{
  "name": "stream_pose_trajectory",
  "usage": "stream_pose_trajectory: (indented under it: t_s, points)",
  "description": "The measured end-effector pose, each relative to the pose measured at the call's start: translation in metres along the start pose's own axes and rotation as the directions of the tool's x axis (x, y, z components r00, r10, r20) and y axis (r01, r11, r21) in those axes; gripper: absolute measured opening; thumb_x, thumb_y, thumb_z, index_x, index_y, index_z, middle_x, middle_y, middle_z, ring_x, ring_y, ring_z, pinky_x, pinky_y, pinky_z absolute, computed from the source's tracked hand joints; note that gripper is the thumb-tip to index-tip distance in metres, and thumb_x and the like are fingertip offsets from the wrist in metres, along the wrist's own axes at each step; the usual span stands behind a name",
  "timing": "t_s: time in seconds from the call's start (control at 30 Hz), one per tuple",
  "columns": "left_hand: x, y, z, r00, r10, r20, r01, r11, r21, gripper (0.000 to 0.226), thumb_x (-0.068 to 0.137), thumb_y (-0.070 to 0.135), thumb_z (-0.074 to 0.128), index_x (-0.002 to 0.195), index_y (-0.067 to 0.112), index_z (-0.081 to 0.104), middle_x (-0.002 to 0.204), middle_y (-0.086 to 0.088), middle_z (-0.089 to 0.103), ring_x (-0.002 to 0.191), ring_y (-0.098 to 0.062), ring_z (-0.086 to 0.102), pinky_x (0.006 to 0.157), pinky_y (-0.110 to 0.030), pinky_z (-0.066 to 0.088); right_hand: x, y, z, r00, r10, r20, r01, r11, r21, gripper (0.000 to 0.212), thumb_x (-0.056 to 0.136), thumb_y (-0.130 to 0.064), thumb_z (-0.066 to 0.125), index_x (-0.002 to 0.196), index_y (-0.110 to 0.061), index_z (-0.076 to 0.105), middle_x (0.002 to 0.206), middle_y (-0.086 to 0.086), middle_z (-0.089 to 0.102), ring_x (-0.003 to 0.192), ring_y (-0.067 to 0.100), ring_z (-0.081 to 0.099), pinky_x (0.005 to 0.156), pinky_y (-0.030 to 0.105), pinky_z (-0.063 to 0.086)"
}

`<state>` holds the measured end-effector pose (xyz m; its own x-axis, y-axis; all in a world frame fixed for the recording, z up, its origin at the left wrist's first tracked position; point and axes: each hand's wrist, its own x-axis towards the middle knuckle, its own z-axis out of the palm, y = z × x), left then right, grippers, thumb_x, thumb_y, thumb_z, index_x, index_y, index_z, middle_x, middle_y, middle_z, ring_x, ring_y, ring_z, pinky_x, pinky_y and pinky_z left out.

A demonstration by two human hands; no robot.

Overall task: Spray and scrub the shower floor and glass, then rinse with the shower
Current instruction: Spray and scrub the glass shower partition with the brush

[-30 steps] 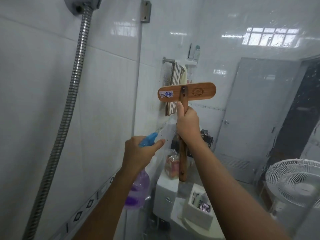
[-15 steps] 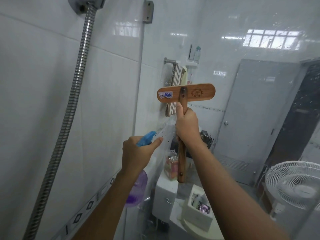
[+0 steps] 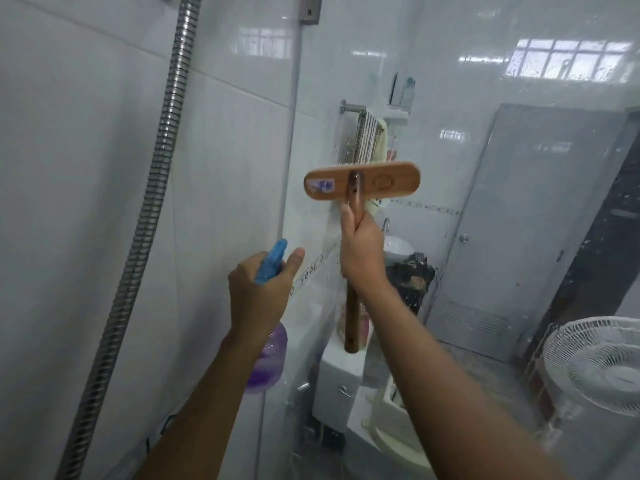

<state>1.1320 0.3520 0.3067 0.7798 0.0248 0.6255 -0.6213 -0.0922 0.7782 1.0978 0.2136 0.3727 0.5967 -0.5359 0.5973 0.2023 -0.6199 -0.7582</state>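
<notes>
My right hand (image 3: 362, 251) grips the wooden handle of the brush (image 3: 362, 183). The fingers are closed around it just under the head, and the thumb lies up along the handle. The brush stands upright, with its long head level across the top and its wooden back turned to me. The rest of the handle hangs down below my wrist. The head is raised at the glass (image 3: 433, 81) in front of me, near the edge where the pane meets the tiled wall (image 3: 69, 168). I cannot tell if the bristles really touch the glass, because the wood hides them. My left hand (image 3: 258, 296) holds the bottle (image 3: 266, 358), lower than the brush and to its left, apart from the right hand. The fingers are wrapped around the neck, and the blue spray head comes out above my knuckles and points up toward the glass. One finger sticks out straight to the right, and the purple body hangs under the hand. I cannot see whether a finger is on the trigger. At the left the metal hose (image 3: 152, 209) runs down the wall. Through the glass I see a striped towel (image 3: 369, 140) on a rail just behind the brush head, a grey door (image 3: 540, 220), and a white fan (image 3: 595, 368) low at the right.
</notes>
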Motion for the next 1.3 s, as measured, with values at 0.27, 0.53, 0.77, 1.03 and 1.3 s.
stream_pose_trajectory:
  t_s: [0.27, 0.53, 0.77, 1.03, 1.3]
  points:
    - [-0.005, -0.017, -0.015, 0.999, 0.019, -0.026, -0.017, 0.998, 0.055, 0.027, 0.09, 0.033, 0.073, 0.075, 0.014, 0.061, 0.055, 0.014, 0.051, 0.056, 0.004, 0.059, 0.048, -0.007, 0.043, -0.119, 0.101, 0.057, 0.94, 0.326, 0.102, -0.332, 0.942, 0.048, 0.044, 0.098, -0.062, 0.038, 0.101, -0.024, 0.06, 0.089, 0.003, 0.067, 0.083, 0.016, 0.068, 0.079, 0.041, 0.06]
    - [-0.004, -0.014, -0.018, 1.0, 0.018, -0.007, -0.018, 0.998, 0.054, 0.025, 0.088, 0.038, 0.072, 0.079, 0.018, 0.061, 0.059, 0.012, 0.054, 0.05, -0.007, 0.055, 0.05, -0.007, 0.043, -0.007, -0.005, 0.065, 0.993, 0.111, -0.028, -0.107, 0.985, 0.133, 0.037, 0.104, -0.049, 0.039, 0.094, -0.018, 0.056, 0.071, -0.003, 0.055, 0.062, 0.008, 0.054, 0.063, 0.033, 0.05]
    - [-0.008, -0.018, -0.022, 0.999, 0.0, -0.032, 0.001, 0.998, 0.059, 0.026, 0.089, 0.032, 0.073, 0.074, 0.015, 0.06, 0.056, 0.011, 0.052, 0.055, 0.01, 0.057, 0.048, -0.005, 0.041, -0.111, 0.09, 0.082, 0.949, 0.303, 0.087, -0.308, 0.951, 0.04, 0.039, 0.1, -0.056, 0.037, 0.096, -0.023, 0.057, 0.072, -0.002, 0.056, 0.059, 0.003, 0.053, 0.057, 0.024, 0.048]
    - [-0.009, -0.022, -0.021, 0.999, -0.045, -0.005, 0.045, 0.998, 0.036, 0.024, 0.091, 0.033, 0.07, 0.079, 0.014, 0.061, 0.059, 0.005, 0.055, 0.05, -0.004, 0.058, 0.048, -0.01, 0.043, -0.035, 0.029, 0.067, 0.987, 0.161, 0.002, -0.159, 0.975, 0.156, 0.033, 0.103, -0.048, 0.042, 0.093, -0.02, 0.056, 0.071, -0.002, 0.055, 0.059, 0.011, 0.053, 0.059, 0.04, 0.053]
    - [-0.024, -0.032, -0.012, 0.995, -0.09, 0.052, 0.091, 0.996, -0.02, 0.024, 0.091, 0.038, 0.069, 0.083, 0.014, 0.069, 0.07, -0.003, 0.07, 0.058, -0.022, 0.068, 0.057, -0.045, 0.062, -0.066, 0.063, 0.063, 0.983, 0.18, 0.027, -0.182, 0.976, 0.121, 0.033, 0.104, -0.049, 0.041, 0.097, -0.021, 0.057, 0.07, -0.005, 0.052, 0.057, 0.004, 0.049, 0.057, 0.03, 0.047]
